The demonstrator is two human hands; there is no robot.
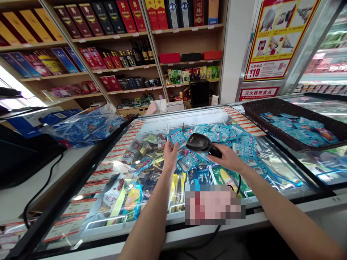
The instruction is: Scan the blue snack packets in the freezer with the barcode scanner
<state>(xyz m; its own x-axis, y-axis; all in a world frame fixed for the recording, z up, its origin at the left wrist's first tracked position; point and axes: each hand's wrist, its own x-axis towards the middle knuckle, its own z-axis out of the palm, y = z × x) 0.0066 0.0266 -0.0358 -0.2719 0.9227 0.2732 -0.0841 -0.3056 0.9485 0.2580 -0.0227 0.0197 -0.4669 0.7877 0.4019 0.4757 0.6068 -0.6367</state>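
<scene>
Head view: left grip (170,153) pinches one blue packet (177,138), held over the glass-topped freezer (179,236), nearer its far edge than its near edge. Right grip (226,157) closed round the handle of a black scanner (197,142), its head just beside that packet. Loose blue packets (244,148) spread toward the freezer's far right corner. Dark basket (273,106), holding more packets, by the right edge. Clear plastic bag (86,124) of blue packs beyond the left edge.

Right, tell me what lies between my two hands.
Between them, the head view shows the scanner your right hand grips, the packet your left hand pinches, and other packets below.
</scene>
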